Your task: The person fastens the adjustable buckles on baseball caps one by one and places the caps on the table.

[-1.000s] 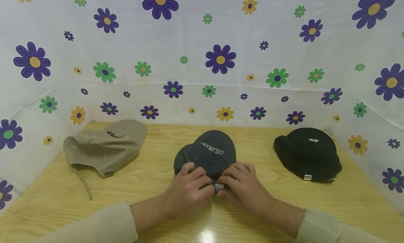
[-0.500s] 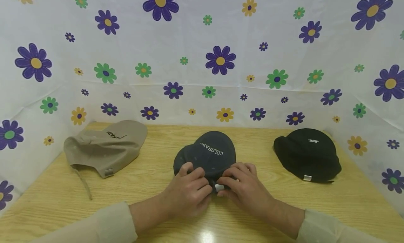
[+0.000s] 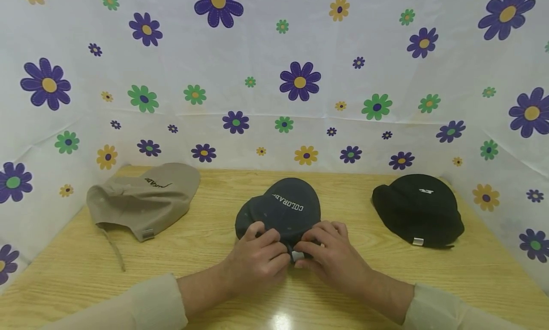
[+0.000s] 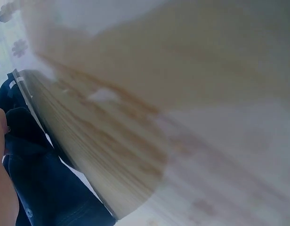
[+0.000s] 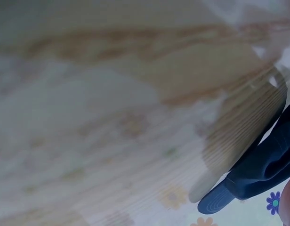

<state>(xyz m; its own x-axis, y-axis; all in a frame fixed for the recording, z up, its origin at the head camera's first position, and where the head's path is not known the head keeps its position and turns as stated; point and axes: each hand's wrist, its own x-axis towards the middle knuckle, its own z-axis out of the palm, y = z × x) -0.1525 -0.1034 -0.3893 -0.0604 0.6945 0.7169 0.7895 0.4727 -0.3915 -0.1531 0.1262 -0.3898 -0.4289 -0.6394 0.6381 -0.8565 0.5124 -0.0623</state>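
Note:
A navy baseball cap [image 3: 285, 206] with white COLORADO lettering lies mid-table, its back strap and silver buckle [image 3: 297, 256] toward me. My left hand [image 3: 259, 261] pinches the strap just left of the buckle, its fingers curled against the cap's rear edge. On the other side, my right hand [image 3: 328, 251] pinches the strap end at the buckle between thumb and fingers. The left wrist view catches the dark cap [image 4: 46, 174] at its left edge beside part of the hand. In the right wrist view the cap's bill [image 5: 218, 200] points down and left.
A beige cap [image 3: 150, 201] with a loose hanging strap [image 3: 112, 249] lies at the left of the wooden table [image 3: 206, 244]. A black cap [image 3: 420, 211] with a silver buckle sits at the right. Flowered white cloth [image 3: 257, 44] encloses the back and sides.
Both hands stay at the strap, with only slight finger shifts by the left hand around the buckle. The caps keep their places.

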